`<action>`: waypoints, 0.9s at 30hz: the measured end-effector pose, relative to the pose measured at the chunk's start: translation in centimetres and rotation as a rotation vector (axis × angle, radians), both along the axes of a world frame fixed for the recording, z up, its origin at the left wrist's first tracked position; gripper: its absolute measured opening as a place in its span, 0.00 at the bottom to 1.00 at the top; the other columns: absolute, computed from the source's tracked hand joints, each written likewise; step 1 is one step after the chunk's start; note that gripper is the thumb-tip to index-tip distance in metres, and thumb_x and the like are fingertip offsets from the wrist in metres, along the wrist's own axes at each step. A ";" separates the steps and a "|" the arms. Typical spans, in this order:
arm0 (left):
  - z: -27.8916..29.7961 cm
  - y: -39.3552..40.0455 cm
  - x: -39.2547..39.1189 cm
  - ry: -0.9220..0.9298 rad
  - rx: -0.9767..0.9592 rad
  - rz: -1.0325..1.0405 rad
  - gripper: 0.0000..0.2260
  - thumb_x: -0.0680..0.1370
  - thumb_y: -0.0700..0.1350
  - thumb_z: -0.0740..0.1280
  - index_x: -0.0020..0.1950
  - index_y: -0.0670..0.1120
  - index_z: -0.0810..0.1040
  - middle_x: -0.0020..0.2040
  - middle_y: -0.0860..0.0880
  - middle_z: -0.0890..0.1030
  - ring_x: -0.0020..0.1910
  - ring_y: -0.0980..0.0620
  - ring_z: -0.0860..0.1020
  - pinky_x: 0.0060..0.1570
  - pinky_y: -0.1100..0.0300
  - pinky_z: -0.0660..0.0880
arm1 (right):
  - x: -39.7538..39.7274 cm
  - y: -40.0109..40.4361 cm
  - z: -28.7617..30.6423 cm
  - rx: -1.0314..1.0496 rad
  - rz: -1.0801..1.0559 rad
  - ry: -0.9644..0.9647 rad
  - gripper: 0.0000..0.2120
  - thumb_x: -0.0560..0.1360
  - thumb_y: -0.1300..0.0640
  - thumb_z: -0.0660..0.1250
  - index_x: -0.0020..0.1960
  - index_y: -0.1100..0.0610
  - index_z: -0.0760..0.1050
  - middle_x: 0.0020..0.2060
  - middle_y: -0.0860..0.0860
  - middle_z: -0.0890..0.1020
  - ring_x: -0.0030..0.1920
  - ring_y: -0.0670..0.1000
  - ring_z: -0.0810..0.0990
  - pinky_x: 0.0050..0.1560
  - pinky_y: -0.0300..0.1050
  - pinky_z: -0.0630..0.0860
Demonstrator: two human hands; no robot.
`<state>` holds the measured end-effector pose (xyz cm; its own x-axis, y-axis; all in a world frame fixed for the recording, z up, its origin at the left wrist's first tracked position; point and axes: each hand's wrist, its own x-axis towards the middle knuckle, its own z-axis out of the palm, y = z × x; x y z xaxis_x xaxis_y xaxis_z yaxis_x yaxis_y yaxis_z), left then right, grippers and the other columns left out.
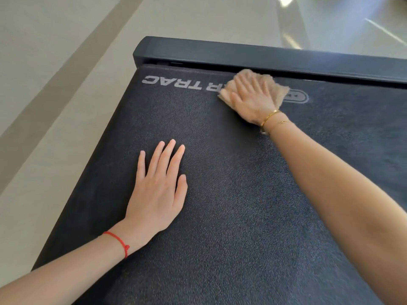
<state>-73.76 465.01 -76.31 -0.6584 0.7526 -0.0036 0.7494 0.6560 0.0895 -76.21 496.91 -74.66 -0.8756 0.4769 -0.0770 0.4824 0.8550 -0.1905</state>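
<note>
Soft, light cloth (279, 90), likely bunches: right hand (251, 102) presses its middle flat-fingered; left hand (158, 194) lies flat, released, on belt (242, 216).

Place: your indoor exercise area.
Evidence: treadmill belt (220, 194) before you; end cover (242, 53) at 12 o'clock.
Floor: glossy pale tiles (55, 62), 10 o'clock.

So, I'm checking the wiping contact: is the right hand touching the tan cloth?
Touching. The head view shows the right hand lying flat on the tan cloth, its fingers spread over it.
</note>
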 end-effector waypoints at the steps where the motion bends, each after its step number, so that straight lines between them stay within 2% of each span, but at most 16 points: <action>1: 0.0 0.0 0.0 -0.001 0.003 0.000 0.29 0.80 0.56 0.38 0.82 0.50 0.49 0.82 0.49 0.50 0.81 0.49 0.46 0.78 0.41 0.49 | -0.1 -1.4 -0.1 0.008 0.095 0.001 0.29 0.84 0.43 0.43 0.81 0.51 0.44 0.80 0.47 0.45 0.80 0.53 0.41 0.77 0.56 0.35; 3: 0.2 -0.1 -0.1 -0.011 0.013 -0.009 0.29 0.80 0.56 0.38 0.82 0.50 0.49 0.82 0.49 0.51 0.81 0.50 0.46 0.78 0.41 0.49 | 1.0 -3.2 -0.6 0.010 0.255 0.007 0.28 0.84 0.42 0.44 0.81 0.49 0.44 0.80 0.45 0.46 0.80 0.52 0.42 0.77 0.54 0.35; 5: 0.2 -0.2 -0.1 -0.021 0.023 -0.013 0.30 0.80 0.57 0.37 0.82 0.50 0.49 0.82 0.50 0.50 0.81 0.50 0.46 0.78 0.41 0.48 | 3.1 -2.2 -0.8 0.034 0.289 0.023 0.29 0.83 0.40 0.45 0.81 0.47 0.45 0.80 0.44 0.47 0.80 0.51 0.44 0.77 0.54 0.37; 7: 0.2 -0.3 -0.1 -0.027 0.029 -0.016 0.30 0.80 0.57 0.37 0.82 0.50 0.49 0.82 0.50 0.50 0.81 0.50 0.45 0.78 0.41 0.48 | 5.6 1.0 -0.6 0.071 0.158 0.032 0.29 0.83 0.39 0.46 0.81 0.47 0.46 0.80 0.45 0.47 0.80 0.51 0.44 0.78 0.55 0.38; 10: 0.3 -0.2 0.0 -0.024 0.050 -0.009 0.30 0.80 0.56 0.39 0.81 0.49 0.51 0.81 0.49 0.52 0.81 0.50 0.47 0.78 0.41 0.48 | 8.6 4.3 0.1 0.015 -0.098 -0.015 0.30 0.83 0.40 0.46 0.81 0.49 0.45 0.80 0.45 0.46 0.80 0.52 0.43 0.78 0.55 0.38; 12: 0.3 -0.1 0.1 -0.027 0.072 -0.008 0.29 0.81 0.55 0.42 0.81 0.49 0.53 0.81 0.49 0.53 0.80 0.49 0.49 0.78 0.41 0.49 | 9.0 2.5 0.1 -0.003 -0.101 -0.031 0.29 0.83 0.41 0.45 0.81 0.49 0.44 0.80 0.45 0.45 0.80 0.52 0.42 0.78 0.55 0.37; 17: -0.1 -0.2 0.1 -0.016 0.102 -0.008 0.26 0.83 0.52 0.48 0.81 0.49 0.54 0.81 0.49 0.55 0.80 0.49 0.50 0.78 0.41 0.49 | 13.4 -7.5 -0.5 -0.006 0.229 0.060 0.28 0.84 0.43 0.46 0.81 0.50 0.47 0.80 0.45 0.47 0.80 0.50 0.41 0.77 0.52 0.35; 19: 0.0 -0.2 0.2 -0.020 0.110 -0.010 0.26 0.82 0.52 0.50 0.81 0.48 0.55 0.81 0.49 0.55 0.80 0.49 0.50 0.78 0.41 0.48 | 16.5 -10.7 -0.7 -0.015 0.382 0.075 0.28 0.83 0.41 0.44 0.81 0.47 0.46 0.80 0.43 0.48 0.79 0.48 0.40 0.77 0.51 0.35; 21: 0.0 -0.2 0.2 -0.028 0.115 -0.011 0.26 0.83 0.52 0.50 0.81 0.48 0.55 0.81 0.48 0.55 0.80 0.49 0.50 0.78 0.41 0.47 | 18.9 -11.0 -0.6 -0.021 0.443 0.061 0.28 0.82 0.39 0.43 0.81 0.44 0.45 0.79 0.40 0.47 0.79 0.46 0.40 0.77 0.48 0.34; 23: 0.1 -0.3 0.2 -0.035 0.120 -0.010 0.26 0.83 0.52 0.50 0.81 0.49 0.54 0.81 0.48 0.55 0.80 0.49 0.50 0.78 0.42 0.47 | 19.8 -8.5 -0.4 0.018 0.356 0.060 0.28 0.82 0.39 0.47 0.80 0.43 0.47 0.79 0.41 0.49 0.79 0.47 0.42 0.78 0.49 0.36; 25: 0.1 -0.3 0.2 -0.038 0.125 -0.011 0.25 0.83 0.52 0.50 0.81 0.49 0.54 0.81 0.48 0.55 0.80 0.48 0.50 0.78 0.42 0.47 | 20.1 -5.5 -0.1 0.038 0.155 0.037 0.28 0.83 0.41 0.49 0.80 0.45 0.48 0.79 0.43 0.49 0.80 0.50 0.44 0.78 0.51 0.39; 27: 0.1 -0.3 0.2 -0.031 0.122 -0.006 0.25 0.83 0.51 0.50 0.81 0.48 0.55 0.81 0.48 0.55 0.80 0.48 0.50 0.78 0.41 0.47 | 20.0 -4.8 -0.1 0.020 0.004 0.001 0.28 0.83 0.42 0.47 0.81 0.47 0.46 0.80 0.44 0.46 0.80 0.51 0.42 0.78 0.51 0.37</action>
<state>-73.52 464.73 -76.17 -0.6547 0.7528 0.0683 0.7491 0.6342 0.1914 -56.25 492.09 -74.77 -0.8776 0.4748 -0.0665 0.4788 0.8606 -0.1736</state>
